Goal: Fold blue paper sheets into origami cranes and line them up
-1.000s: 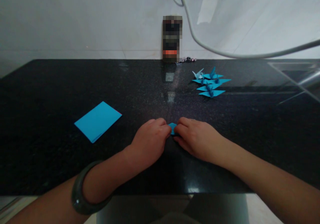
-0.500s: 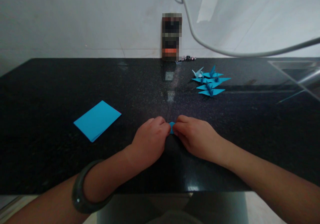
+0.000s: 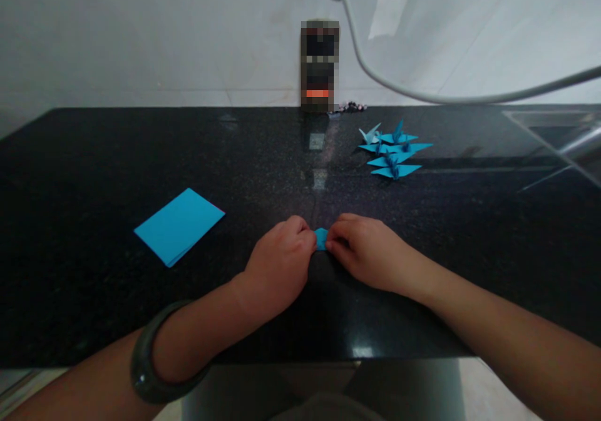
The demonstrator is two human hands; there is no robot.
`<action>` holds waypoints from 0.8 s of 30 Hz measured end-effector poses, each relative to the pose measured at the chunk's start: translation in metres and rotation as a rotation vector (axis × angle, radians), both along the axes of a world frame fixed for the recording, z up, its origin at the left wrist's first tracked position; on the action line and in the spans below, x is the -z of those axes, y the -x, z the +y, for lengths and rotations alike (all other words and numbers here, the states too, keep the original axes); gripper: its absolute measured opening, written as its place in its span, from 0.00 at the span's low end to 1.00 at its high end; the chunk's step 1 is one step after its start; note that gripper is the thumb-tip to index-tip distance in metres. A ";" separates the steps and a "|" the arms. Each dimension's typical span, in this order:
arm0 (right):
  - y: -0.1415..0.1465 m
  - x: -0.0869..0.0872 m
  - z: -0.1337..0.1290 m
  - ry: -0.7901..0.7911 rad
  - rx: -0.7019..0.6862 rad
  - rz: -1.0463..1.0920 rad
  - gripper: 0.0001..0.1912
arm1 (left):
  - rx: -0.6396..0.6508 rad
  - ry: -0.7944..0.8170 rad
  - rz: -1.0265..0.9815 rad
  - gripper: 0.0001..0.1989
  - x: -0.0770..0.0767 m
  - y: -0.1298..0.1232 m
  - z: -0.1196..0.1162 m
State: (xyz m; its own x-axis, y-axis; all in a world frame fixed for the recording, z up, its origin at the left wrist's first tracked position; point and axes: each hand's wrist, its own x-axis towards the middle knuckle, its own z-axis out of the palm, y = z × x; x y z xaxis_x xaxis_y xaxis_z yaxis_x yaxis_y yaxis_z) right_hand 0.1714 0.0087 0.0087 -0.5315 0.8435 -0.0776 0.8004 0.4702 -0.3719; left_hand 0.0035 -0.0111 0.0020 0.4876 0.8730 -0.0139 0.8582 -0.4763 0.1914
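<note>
A small folded piece of blue paper (image 3: 321,239) lies between my two hands over the black countertop, its ends hidden by my fingers. My left hand (image 3: 284,252), with a dark bangle (image 3: 149,352) farther up the arm, pinches the paper's left end. On the opposite end, the thumb and fingertips of my right hand (image 3: 369,249) are closed. To the left lies a stack of square blue paper sheets (image 3: 179,227). Several folded paper cranes (image 3: 395,171), mostly blue with one paler, stand grouped beyond my right hand.
A phone-like object with a blurred screen (image 3: 319,64) leans on the white wall, a beaded strand (image 3: 352,107) beside its base. A white cable (image 3: 422,97) droops along the wall. At the right, a clear sheet-like thing (image 3: 554,133) rests on the black countertop (image 3: 94,171).
My fingers have drawn slightly apart, so more of the blue folded paper shows between them. The whole view has shifted a little; the cranes and the paper stack stay put.
</note>
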 end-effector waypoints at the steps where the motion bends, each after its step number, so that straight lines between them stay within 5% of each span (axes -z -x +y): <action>1: 0.000 0.000 0.001 0.002 0.005 0.013 0.09 | -0.001 0.001 0.003 0.12 0.000 0.000 0.000; 24: 0.002 -0.004 0.002 -0.005 -0.014 -0.073 0.10 | 0.000 -0.005 0.040 0.13 0.000 -0.002 -0.001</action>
State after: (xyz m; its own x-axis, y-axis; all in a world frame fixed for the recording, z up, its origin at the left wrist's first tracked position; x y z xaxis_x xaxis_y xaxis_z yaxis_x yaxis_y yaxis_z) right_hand 0.1692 0.0112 0.0124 -0.5365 0.8364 -0.1123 0.8185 0.4833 -0.3106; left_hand 0.0054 -0.0117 0.0020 0.4868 0.8730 -0.0290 0.8650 -0.4773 0.1546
